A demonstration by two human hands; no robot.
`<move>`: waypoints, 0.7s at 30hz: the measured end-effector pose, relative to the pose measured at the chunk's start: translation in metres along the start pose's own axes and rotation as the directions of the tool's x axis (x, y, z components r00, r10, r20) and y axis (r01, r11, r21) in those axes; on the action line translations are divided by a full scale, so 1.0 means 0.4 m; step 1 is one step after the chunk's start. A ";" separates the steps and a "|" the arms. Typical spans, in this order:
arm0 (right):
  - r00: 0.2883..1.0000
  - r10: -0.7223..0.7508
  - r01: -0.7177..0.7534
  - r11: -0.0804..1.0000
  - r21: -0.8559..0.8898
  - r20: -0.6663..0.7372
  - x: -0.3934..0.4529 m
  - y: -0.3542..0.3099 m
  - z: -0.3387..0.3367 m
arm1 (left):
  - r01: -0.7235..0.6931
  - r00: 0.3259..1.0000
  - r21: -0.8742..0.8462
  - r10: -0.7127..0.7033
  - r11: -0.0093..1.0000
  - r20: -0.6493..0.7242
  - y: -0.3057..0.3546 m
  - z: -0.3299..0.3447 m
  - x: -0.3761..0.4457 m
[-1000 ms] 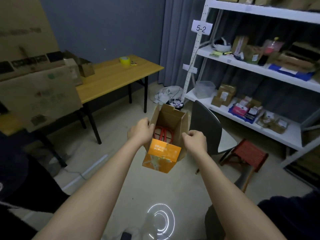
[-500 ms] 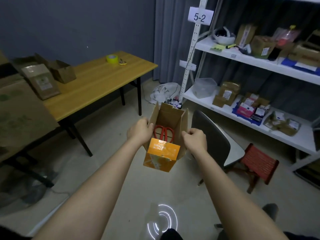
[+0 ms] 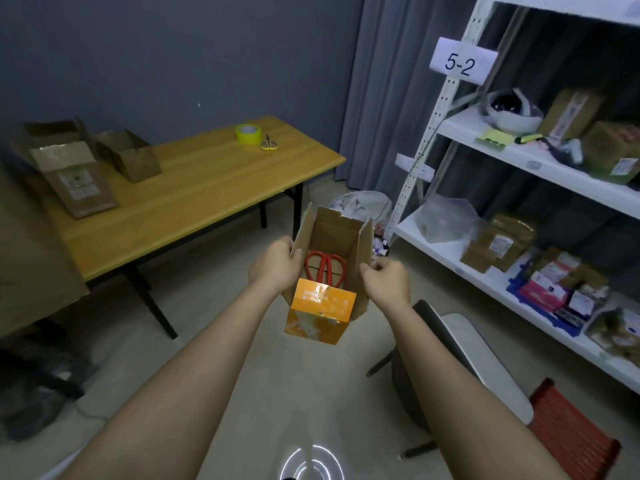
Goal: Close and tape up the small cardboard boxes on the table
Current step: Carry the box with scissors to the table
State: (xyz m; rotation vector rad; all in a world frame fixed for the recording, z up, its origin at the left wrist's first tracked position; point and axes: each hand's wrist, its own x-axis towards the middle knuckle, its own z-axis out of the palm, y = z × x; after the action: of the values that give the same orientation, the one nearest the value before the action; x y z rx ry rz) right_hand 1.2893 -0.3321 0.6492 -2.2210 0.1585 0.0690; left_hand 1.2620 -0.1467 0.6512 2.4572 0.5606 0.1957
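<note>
Head-camera view shows the left hand (image 3: pixel 277 265) and right hand (image 3: pixel 386 284) each gripping a side wall of the open brown cardboard box (image 3: pixel 332 247) held in mid-air, near the wooden table (image 3: pixel 194 199); it looks light, thin-walled, best held low on its sides.

The room I stand in is dim and bluish, and the brightest things are the white shelf (image 3: pixel 519 161) on the right and the tabletop (image 3: pixel 194 199) far left, with a small ring of glare (image 3: pixel 311 462) on the floor near my feet. My forearms look evenly lit with soft shadow beneath, and the far wall is murky and grainy. The wide lens bends the shelf posts and stretches the edges, and the boxes at the left border and low right corner are smeared and soft.
</note>
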 end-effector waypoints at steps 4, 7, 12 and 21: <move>0.999 -0.032 0.032 0.999 -0.019 0.022 0.141 -0.076 0.065 | 0.033 0.999 0.005 -0.033 0.999 -0.025 -0.010 -0.022 0.152; 0.997 -0.070 0.070 0.997 -0.020 0.034 0.247 -0.139 0.126 | 0.048 0.998 0.013 -0.048 0.999 -0.034 -0.026 -0.039 0.271; 0.991 -0.118 0.119 0.993 -0.017 0.057 0.420 -0.264 0.233 | 0.048 0.998 -0.003 -0.049 0.999 -0.033 -0.065 -0.088 0.483; 0.967 -0.241 0.240 0.970 0.025 0.087 0.729 -0.548 0.370 | 0.081 0.990 -0.016 -0.082 0.997 -0.111 -0.069 -0.235 0.845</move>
State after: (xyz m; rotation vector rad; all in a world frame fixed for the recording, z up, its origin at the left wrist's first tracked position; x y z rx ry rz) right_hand 1.6096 -0.1090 0.7003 -2.2014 -0.1602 0.0341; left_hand 1.5317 0.0705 0.7137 2.4179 0.7053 0.3038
